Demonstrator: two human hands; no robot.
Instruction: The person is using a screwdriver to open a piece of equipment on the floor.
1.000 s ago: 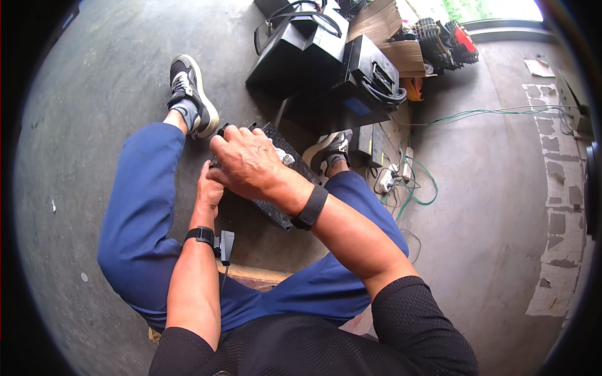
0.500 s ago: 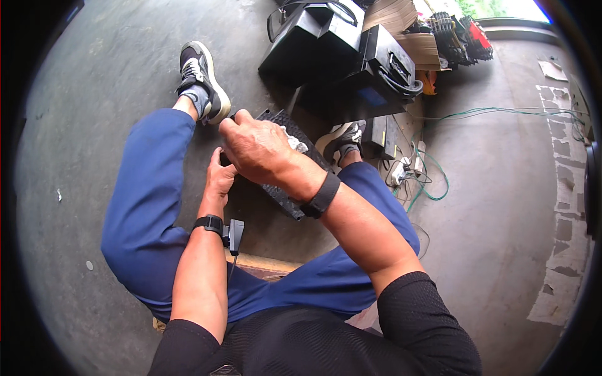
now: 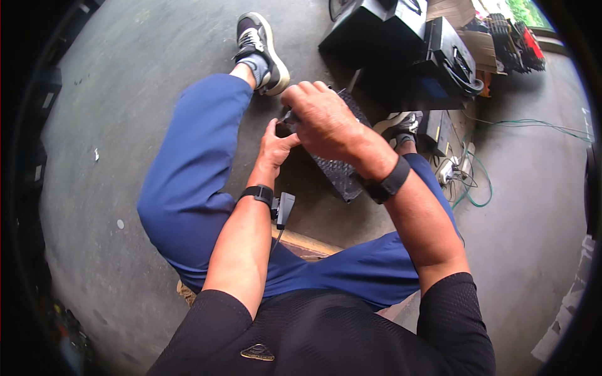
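Observation:
Between my legs lies an oblong black speckled case (image 3: 338,172), angled away from me. My left hand (image 3: 276,147) has thumb and fingers closed round a small dark part (image 3: 285,128) at the case's left end; I cannot make out what it is. My right hand (image 3: 323,119) is above it, fingers curled over the same end of the case, hiding whatever is in them. A black strap is on each wrist, the left one carrying a small grey device (image 3: 283,211).
Black metal cases with cables (image 3: 442,66) and cardboard (image 3: 483,50) stand ahead at right. Beside my right shoe (image 3: 401,125) are a flat black unit (image 3: 433,135), white plugs (image 3: 448,169) and green wires (image 3: 483,194). A wooden board (image 3: 301,241) lies under me.
The view has swung left, so the scene appears further right. Both hands stay at the case's end; my right hand now covers the white crumpled material seen earlier on it.

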